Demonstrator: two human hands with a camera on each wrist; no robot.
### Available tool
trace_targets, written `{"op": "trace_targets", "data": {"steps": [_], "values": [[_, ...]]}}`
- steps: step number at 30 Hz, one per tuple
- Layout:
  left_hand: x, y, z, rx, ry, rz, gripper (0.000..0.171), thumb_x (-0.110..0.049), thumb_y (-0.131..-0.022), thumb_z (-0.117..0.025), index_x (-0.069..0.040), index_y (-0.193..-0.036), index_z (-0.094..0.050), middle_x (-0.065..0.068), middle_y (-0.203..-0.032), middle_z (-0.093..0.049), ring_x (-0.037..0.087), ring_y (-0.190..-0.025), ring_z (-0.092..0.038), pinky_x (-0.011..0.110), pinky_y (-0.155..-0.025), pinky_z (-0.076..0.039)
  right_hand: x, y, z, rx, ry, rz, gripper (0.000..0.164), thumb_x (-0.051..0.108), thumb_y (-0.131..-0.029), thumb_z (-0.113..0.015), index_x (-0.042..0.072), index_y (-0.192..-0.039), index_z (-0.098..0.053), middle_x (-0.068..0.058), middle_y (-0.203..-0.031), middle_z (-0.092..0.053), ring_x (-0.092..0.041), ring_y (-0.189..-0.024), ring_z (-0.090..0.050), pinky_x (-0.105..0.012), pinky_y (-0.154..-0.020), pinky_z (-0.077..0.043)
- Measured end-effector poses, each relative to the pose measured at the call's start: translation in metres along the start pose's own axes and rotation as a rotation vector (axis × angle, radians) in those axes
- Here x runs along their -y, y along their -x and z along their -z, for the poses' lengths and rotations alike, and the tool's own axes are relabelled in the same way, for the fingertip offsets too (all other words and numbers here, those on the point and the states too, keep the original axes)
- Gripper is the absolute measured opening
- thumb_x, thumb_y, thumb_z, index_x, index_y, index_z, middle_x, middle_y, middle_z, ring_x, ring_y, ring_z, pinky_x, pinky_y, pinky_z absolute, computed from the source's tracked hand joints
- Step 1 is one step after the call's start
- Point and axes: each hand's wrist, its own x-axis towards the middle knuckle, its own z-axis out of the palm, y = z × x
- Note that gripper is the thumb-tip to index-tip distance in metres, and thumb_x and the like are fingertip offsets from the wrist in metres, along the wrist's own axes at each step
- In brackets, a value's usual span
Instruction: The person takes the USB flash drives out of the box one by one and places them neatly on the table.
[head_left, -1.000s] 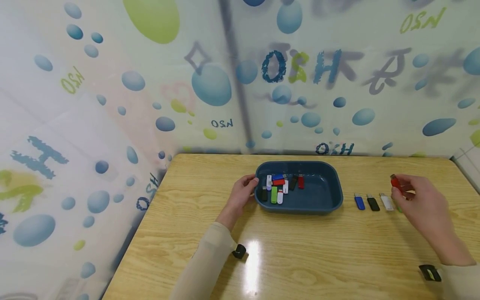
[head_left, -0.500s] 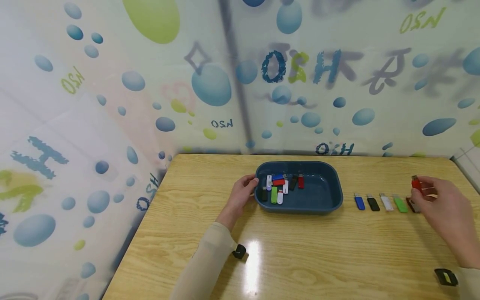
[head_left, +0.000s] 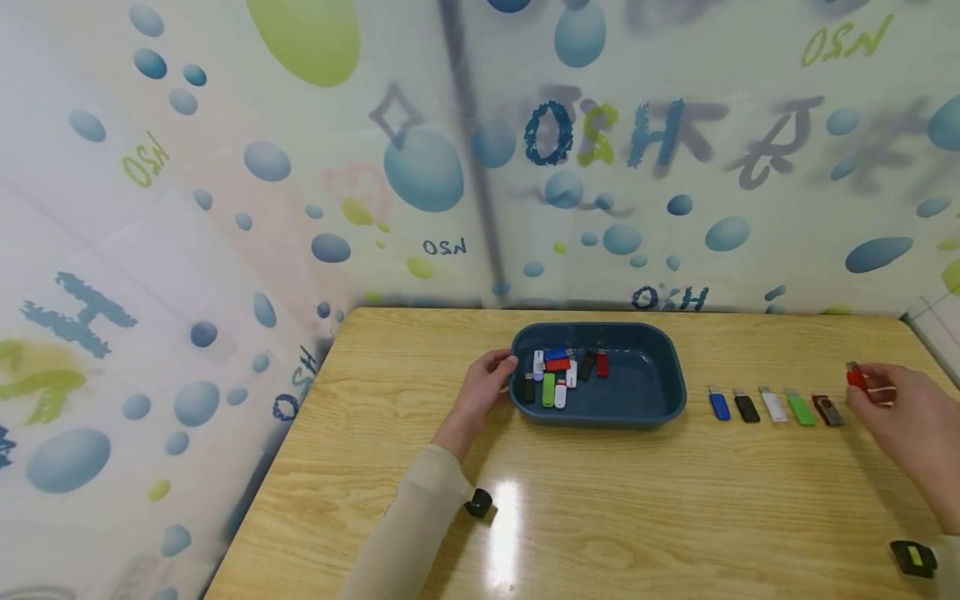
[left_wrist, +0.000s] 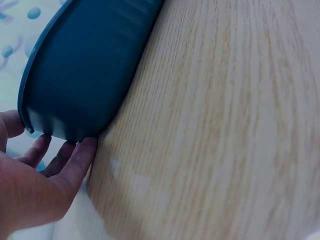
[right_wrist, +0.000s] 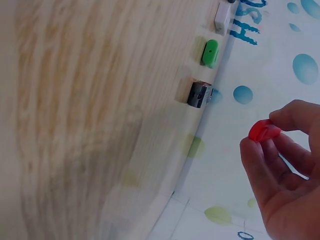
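Leftmost, behind the left hand, a pale sleeve point(head_left: 415, 521) runs back toward the person, with a small black device point(head_left: 478, 502) by the cuff. The left hand point(head_left: 480, 387) grips the near-left end of a dark blue plastic tub point(head_left: 637, 412), thumb at the rim and fingertips against the outer wall. Just right of that hand, in the tub's left part, lie USB flash drives: a black one point(head_left: 528, 388) closest to the fingers, then a lilac-white one point(head_left: 537, 367), a green one point(head_left: 549, 389), blue, red and white ones crowded together, a dark one point(head_left: 587, 365) and, farthest from the hand, a red one point(head_left: 602, 364).

Between the two hands, on the wood-grain table point(head_left: 637, 508), a row of five drives leads toward the right hand: blue point(head_left: 719, 404), black point(head_left: 746, 407), white point(head_left: 772, 405), green point(head_left: 800, 407), and a dark one with a metal cover point(head_left: 828, 410), just beside the fingers. The right hand point(head_left: 903, 408) pinches a red flash drive point(head_left: 856, 377) between thumb and fingers, raised off the table, plug end pointing away from the person.
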Motion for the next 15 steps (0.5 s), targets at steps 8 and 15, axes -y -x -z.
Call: {"op": "trace_targets", "data": {"steps": [8,15], "values": [[0.001,0.001,0.000,0.009,0.011,-0.015,0.046,-0.026,-0.108,-0.057,0.000,-0.146,-0.053,0.020,-0.139,-0.058,0.032,-0.122,-0.061,0.048,-0.102,-0.054,-0.015,-0.004,-0.001,0.016,0.043,-0.045,0.040,0.001,-0.096,-0.059,-0.025,-0.123,-0.045,-0.041,-0.103,-0.052,-0.054,-0.087,-0.056,-0.030,-0.054,-0.043],[0.000,0.002,0.000,0.002,0.003,-0.016,0.046,-0.027,-0.107,-0.057,-0.001,-0.145,-0.054,0.019,-0.138,-0.059,0.030,-0.120,-0.062,0.046,-0.099,-0.056,-0.026,-0.006,0.000,0.067,0.068,-0.037,0.041,0.002,-0.097,-0.058,-0.027,-0.122,-0.042,-0.042,-0.100,-0.052,-0.057,-0.088,-0.056,-0.038,-0.052,-0.048]]}}
